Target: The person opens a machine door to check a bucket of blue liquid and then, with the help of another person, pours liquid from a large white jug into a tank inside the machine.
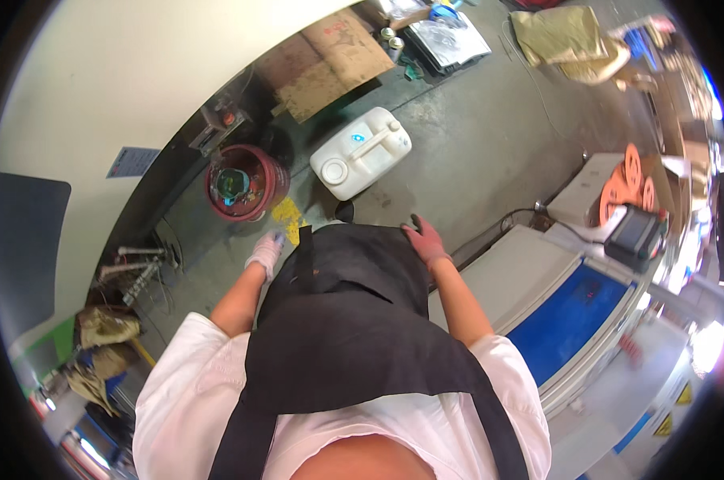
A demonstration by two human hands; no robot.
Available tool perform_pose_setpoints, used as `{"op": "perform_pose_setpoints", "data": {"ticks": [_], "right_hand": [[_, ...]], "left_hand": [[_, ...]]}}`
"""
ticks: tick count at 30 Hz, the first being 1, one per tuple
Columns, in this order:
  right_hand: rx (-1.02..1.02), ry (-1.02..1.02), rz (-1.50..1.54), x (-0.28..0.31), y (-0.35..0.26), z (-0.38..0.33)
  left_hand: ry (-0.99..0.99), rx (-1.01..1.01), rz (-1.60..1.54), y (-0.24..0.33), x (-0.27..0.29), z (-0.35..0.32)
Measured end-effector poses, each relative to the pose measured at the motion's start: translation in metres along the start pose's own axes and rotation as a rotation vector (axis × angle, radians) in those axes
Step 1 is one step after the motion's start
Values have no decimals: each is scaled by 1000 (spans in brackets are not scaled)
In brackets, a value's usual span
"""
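My left hand (267, 253), in a pale glove, hangs beside the left edge of my black apron (342, 336). Its fingers point forward, loosely stretched, with nothing visible in them. On the apron's other side is my right hand (427, 243), wearing a reddish glove with dark fingertips. Its fingers are apart and I see no object in them. Ahead of me on the floor lies a white plastic jerrycan (362, 154) with a round cap and a moulded handle. Both hands are apart from it.
A dark red bucket (274, 188) with odds and ends stands ahead left, near a stained cardboard box (326, 60). To my right runs a pale machine with a blue panel (574, 320); a black case (635, 238) sits beyond it. A cable (522, 211) trails there.
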State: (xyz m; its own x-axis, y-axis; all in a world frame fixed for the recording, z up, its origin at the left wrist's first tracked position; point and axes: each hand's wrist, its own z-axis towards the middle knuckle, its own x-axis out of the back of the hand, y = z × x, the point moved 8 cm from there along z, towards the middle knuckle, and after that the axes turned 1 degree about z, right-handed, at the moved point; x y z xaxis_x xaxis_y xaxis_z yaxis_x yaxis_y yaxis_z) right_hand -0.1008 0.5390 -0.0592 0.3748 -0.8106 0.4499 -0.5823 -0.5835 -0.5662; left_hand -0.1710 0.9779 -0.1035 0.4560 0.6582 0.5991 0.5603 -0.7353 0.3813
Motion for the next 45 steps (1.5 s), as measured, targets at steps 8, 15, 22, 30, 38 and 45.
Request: {"op": "perform_pose_setpoints", "data": {"ticks": [8,15,22,30,38,45], "right_hand": [[211,-257,-689,-132,-138,176],[363,108,-949,-232,-120,216],[868,20,-1039,-238,-106,236],[1766,-660,-1241,-248,-119,197],[687,32,-757,-183,-146,206],[1449,-372,-1458,-273,-116,196]], "left_hand": [[84,284,-267,-18,-89,-66],[141,122,-90,38,-188,-101],[87,76,-34,28,-188,-93],[102,23,19,24,-168,-83],[50,10,41,22,-161,-74],[23,-10,87,18,-151,-69]]}}
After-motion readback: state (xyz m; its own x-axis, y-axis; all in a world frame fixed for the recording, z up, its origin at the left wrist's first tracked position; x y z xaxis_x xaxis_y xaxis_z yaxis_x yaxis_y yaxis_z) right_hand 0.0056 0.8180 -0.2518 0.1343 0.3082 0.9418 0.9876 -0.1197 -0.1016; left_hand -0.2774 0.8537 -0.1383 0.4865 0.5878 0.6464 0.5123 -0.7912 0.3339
